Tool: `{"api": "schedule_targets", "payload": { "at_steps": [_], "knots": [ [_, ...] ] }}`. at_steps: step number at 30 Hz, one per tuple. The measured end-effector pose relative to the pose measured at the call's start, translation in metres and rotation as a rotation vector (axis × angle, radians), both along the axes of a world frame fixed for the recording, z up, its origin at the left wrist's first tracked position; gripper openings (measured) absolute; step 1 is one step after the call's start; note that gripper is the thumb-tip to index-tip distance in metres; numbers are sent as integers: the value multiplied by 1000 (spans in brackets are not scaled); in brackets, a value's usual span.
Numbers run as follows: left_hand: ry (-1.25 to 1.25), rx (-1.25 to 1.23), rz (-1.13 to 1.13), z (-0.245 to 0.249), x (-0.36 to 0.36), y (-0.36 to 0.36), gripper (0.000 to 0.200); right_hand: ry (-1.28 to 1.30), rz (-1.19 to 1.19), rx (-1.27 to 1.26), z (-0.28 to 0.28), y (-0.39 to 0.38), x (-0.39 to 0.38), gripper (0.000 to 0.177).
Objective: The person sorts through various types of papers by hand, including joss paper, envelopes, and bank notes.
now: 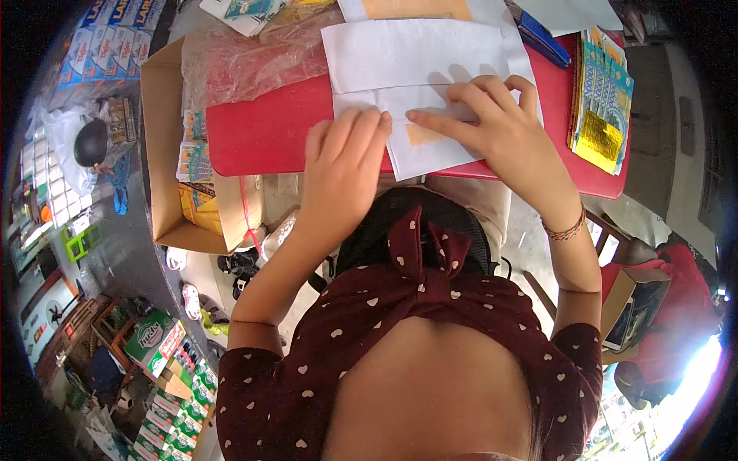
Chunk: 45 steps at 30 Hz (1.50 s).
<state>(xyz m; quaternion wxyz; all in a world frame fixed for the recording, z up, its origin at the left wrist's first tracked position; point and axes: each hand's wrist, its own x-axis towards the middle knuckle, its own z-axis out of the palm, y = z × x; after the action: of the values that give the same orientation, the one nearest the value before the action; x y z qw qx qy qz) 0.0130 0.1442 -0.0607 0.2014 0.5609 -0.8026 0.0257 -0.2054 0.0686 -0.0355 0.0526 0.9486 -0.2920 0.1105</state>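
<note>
A folded sheet of white paper (419, 54) lies on the red table, its upper part turned down in a wide flap. A tan rectangular patch shows on the paper below the flap. My left hand (346, 165) is at the paper's left edge, fingers bent and pressed together against it, thumb mostly hidden. Across the right side of the paper, my right hand (503, 119) rests with its fingers spread, the index fingertip or thumb pointing toward the left fingertips. A braided bracelet (567, 229) is around the right wrist.
On the red table (261, 134), a bundle of shiny teal and gold packets (603, 107) sits at the right, near a blue pouch (543, 37). Clear plastic wrap (254, 65) covers the upper left. A cardboard box (165, 146) stands against the table's left side.
</note>
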Motion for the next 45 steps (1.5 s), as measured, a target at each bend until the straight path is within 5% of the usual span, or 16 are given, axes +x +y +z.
{"api": "schedule_targets", "payload": {
  "at_steps": [9, 18, 25, 28, 30, 41, 43, 45],
  "knots": [
    [150, 42, -49, 2, 5, 5, 37, 28, -83, -34, 4, 7, -7, 46],
    [149, 31, 219, 5, 25, 17, 53, 157, -287, -71, 10, 10, -56, 53],
    [176, -53, 327, 13, 29, 12, 34, 141, -329, -57, 3, 16, -65, 56],
    [210, -163, 183, 23, -3, -12, 26, 88, -328, -11, 6, 18, -60, 56],
    [206, -26, -200, 31, -20, -33, 31, 37, -333, 4, 8, 19, -58, 56],
    [-259, -120, -346, 32, -16, -62, 28, -426, -400, 222, 22, 12, -75, 46],
    [179, 573, -65, 64, -14, -73, 25, -589, -408, 254, 18, 2, -73, 42],
    [413, 663, 27, 73, -2, -90, 23, -985, -420, 451, 14, -8, -66, 36]
  ]
}}
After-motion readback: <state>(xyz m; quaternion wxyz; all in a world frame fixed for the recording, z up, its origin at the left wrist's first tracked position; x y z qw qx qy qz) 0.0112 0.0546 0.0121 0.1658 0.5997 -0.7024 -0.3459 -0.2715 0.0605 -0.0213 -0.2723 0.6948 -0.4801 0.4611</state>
